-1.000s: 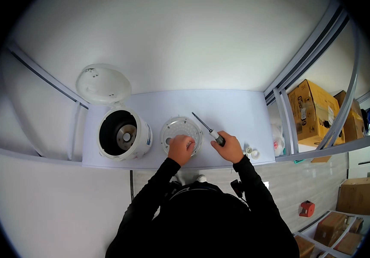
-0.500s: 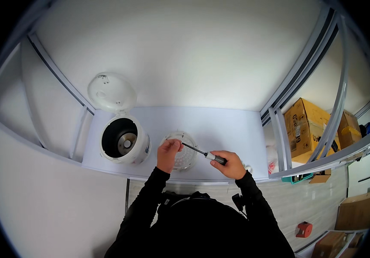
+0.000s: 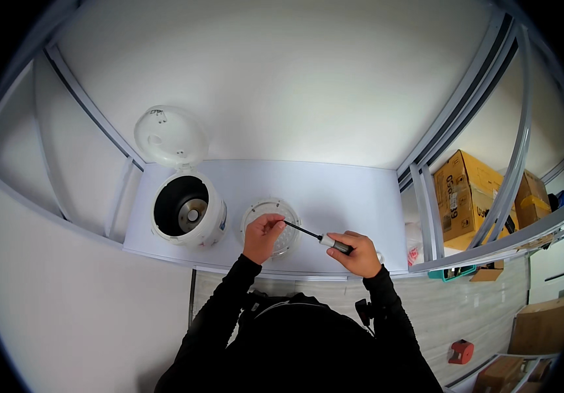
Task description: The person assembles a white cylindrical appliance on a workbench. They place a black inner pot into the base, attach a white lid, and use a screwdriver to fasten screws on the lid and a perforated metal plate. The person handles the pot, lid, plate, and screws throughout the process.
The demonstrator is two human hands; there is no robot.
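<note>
A screwdriver (image 3: 301,229) with a dark shaft and a grey-and-black handle is gripped by my right hand (image 3: 360,257), its shaft pointing up and left. At the tip of that shaft, the thumb and fingers of my left hand (image 3: 262,238) are pinched together. Whatever small thing they hold there is too small to make out. Below the hands lies a round white cover (image 3: 293,246) with a pattern in its middle, partly hidden by my left hand. To the left stands a white rice cooker (image 3: 214,227), its lid (image 3: 167,139) raised and its dark inside showing a metal heating plate (image 3: 193,215).
The pale worktable (image 3: 334,187) runs along a white wall. A small white item (image 3: 379,257) sits beside my right hand. Beyond the metal frame on the right are cardboard boxes (image 3: 455,196) and a teal basket (image 3: 452,274). A red object (image 3: 461,352) rests on the floor.
Both hands have shifted slightly to the right with the screwdriver, its tip still at my left fingertips. The rice cooker and cover stay in place.
</note>
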